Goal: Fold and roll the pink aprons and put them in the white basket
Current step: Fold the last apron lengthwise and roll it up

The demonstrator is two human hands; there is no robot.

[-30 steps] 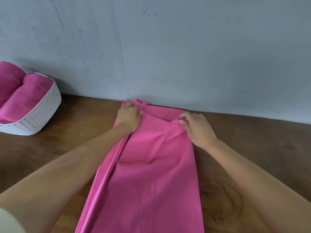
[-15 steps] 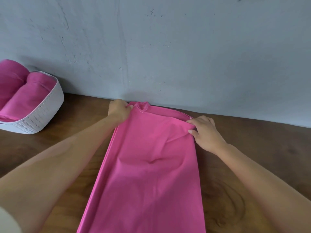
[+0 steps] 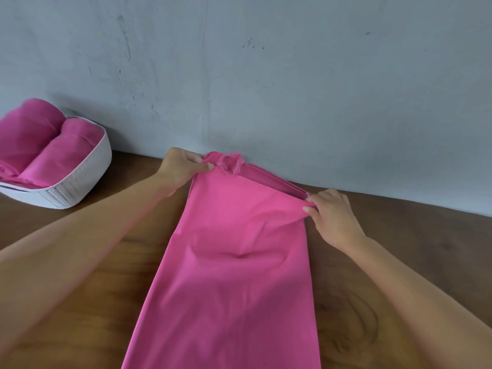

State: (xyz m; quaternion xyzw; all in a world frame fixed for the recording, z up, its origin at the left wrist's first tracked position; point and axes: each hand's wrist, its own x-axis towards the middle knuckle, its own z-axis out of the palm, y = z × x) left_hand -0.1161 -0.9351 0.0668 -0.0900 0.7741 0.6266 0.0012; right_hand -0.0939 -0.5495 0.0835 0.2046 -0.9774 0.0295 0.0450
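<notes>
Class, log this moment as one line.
left hand pinches apron corner | right hand pinches other corner | basket holds rolls

Scuffed grey-blue wall behind dark brown wooden table.

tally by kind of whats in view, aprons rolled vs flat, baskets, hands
White perforated plastic basket: 1
Rolled pink cloth aprons inside it: 2
Flat folded pink apron on the brown wooden table: 1
Bare hands, left hand and right hand, each pinching its far end: 2
Total: 6
</notes>
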